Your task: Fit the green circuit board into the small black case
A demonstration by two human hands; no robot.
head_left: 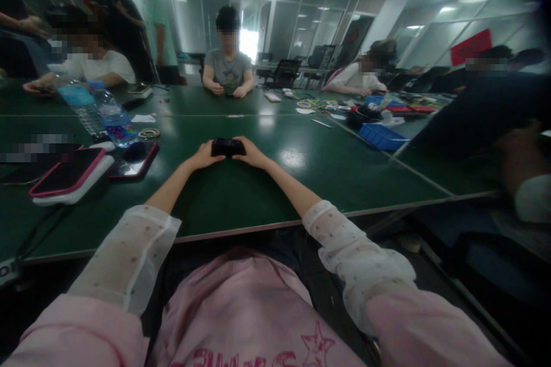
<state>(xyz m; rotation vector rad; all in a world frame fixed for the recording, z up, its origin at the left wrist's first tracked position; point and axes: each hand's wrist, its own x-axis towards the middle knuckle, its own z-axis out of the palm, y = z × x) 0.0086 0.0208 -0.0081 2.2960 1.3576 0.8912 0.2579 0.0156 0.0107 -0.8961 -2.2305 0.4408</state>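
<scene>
Both of my hands hold a small black box-shaped object (228, 147) over the green table (241, 200), one hand at each end. My left hand (205, 155) has its fingers around the left end, and my right hand (252, 153) grips the right end. What kind of object it is I cannot make out; its front looks dark and smooth. Whether it rests on the tabletop or is raised slightly, I cannot tell. Left of my left hand lies a dark phone with a red edge (134, 159).
Two plastic bottles (116, 120), a roll of tape (148, 133) and a pink-rimmed device (69, 172) stand or lie at left. A pen (321, 124), a blue bin (383, 136) and tangled cables (318, 105) are at right. Several people sit or stand around the table.
</scene>
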